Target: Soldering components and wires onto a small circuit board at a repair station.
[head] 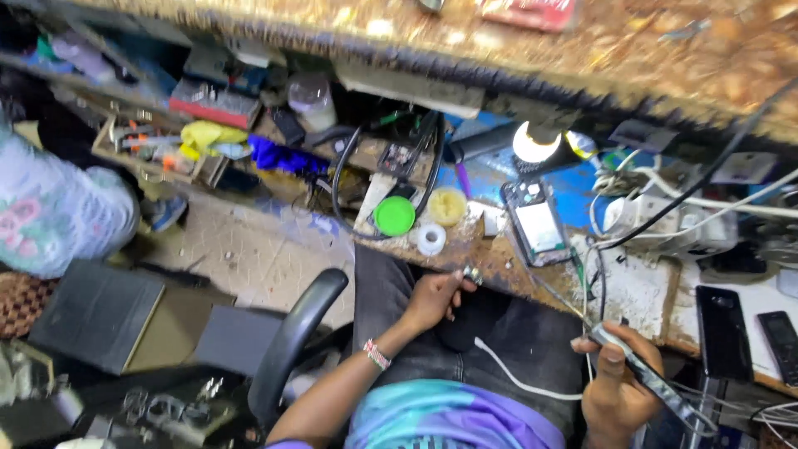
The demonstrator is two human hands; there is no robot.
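Left hand (434,297) hovers over the lap by the near bench edge, fingers pinched on a small silvery metal part (472,273), w/ a beaded bracelet (376,354) at the wrist; right hand (617,388) sits nearer and further right, closed round a slim grey metal tool w/ a long handle (652,378), thumb pressed on its shaft, tip aimed up-left toward the bench; white cable (519,377) runs across the dark trousers btwn the two hands; on the worn brown workbench (490,254), an opened phone w/ back cover off and silver plate showing (538,221) lies just far of the right hand, tilted; left of it a round green lid (394,215), a small white tape roll (431,239) and a yellowish round tub (448,205), all close together; lit desk lamp (534,144) glows at the far side over a blue mat; two black phones (721,331) lie flat at the right end, well apart from the hands; black chair armrest (293,341) curves up at the near left; another person's floral sleeve (50,208) at the far left.
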